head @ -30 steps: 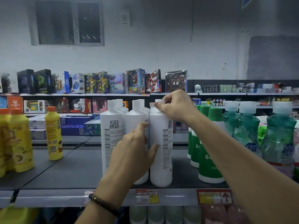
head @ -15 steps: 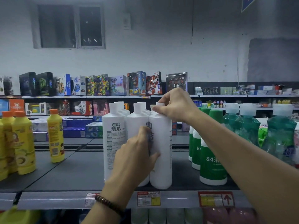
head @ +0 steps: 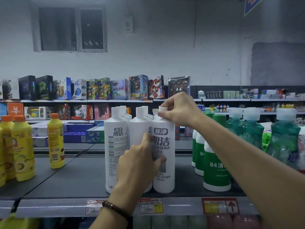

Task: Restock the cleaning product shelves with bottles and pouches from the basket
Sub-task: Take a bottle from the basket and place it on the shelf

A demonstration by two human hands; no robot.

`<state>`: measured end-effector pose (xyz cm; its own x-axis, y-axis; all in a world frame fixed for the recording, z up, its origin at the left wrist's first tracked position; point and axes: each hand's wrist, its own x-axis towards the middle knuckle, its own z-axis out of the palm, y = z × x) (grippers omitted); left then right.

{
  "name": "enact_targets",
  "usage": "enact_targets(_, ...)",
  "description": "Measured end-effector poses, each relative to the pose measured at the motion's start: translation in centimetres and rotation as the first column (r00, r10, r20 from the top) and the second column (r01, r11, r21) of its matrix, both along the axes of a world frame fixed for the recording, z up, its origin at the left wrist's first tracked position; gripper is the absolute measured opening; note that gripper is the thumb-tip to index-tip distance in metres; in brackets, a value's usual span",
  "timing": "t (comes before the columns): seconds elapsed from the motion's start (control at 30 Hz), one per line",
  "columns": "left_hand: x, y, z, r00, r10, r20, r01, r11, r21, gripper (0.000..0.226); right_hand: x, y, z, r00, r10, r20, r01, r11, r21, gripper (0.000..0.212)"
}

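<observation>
You have the front right white bottle [head: 164, 156] standing on the shelf [head: 79, 180], at the front of a row of matching white bottles, and the job now looks like facing it so the label reads squarely outward. Your right hand [head: 179, 111] is closed over the cap and shoulder, fingers pinching the top; your left hand [head: 140, 162] is curled against the lower body, thumb and fingertips pressed to the label side where this bottle meets the middle white bottle [head: 140, 129]. Turn from the top with the right hand and let the left act only as a brake and guide, so the base pivots in place rather than sliding. Keep the base flat on the shelf; tipping it would knock the neighbour, which stands touching it, and that one touches the left white bottle [head: 115, 146] in turn. The large characters already face mostly forward, so I judge only a small twist is left. Stop when the print lines up with the shelf edge and the price tag [head: 151, 206] below it. Mind your right forearm: it passes just in front of the green bottles [head: 216, 169], so lift it straight away instead of sweeping sideways. The basket is not in view, so you cannot tell from here how much stock remains.
</observation>
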<state>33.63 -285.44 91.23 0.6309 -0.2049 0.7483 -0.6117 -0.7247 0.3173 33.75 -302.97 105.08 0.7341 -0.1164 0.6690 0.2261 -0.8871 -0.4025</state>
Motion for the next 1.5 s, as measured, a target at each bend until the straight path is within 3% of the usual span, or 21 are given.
enact_targets(0.2, 0.0, -0.5, -0.1, 1.0, 0.006, 0.006, -0.006, 1.0, -0.011, 0.061, -0.2, -0.2, 0.4, 0.999, 0.021, -0.049, -0.021, 1.0, -0.001, 0.018)
enact_targets(0.6, -1.0, -1.3, -0.4, 0.998, -0.015, 0.067, 0.02, 0.998, -0.067, 0.059, -0.4, -0.3, 1.0, 0.993, 0.046, -0.109, -0.04, 0.998, 0.055, 0.024)
enact_targets(1.13, 0.3, -1.7, -1.5, 0.988, -0.152, 0.028, 0.155, 0.978, -0.14, 0.058, -1.2, 0.4, 1.4, 0.988, 0.026, -0.15, -0.026, 1.0, 0.003, 0.028)
enact_targets(1.27, 0.2, 0.1, -0.8, 0.989, -0.148, 0.026, 0.151, 0.981, -0.12, 0.049, -1.1, 1.1, 1.5, 0.994, 0.01, -0.109, -0.011, 1.0, -0.008, 0.034)
enact_targets(1.37, 0.2, 2.0, 0.5, 0.994, -0.077, 0.081, 0.085, 0.992, -0.097, 0.042, -0.5, 2.4, 1.6, 1.0, -0.001, 0.006, 0.001, 0.995, -0.099, 0.039)
enact_targets(1.5, 0.6, 4.3, 1.8, 0.995, -0.016, 0.097, 0.025, 0.995, -0.094, 0.048, 0.8, 4.9, 2.0, 1.0, 0.009, 0.025, -0.004, 0.983, -0.184, 0.044)
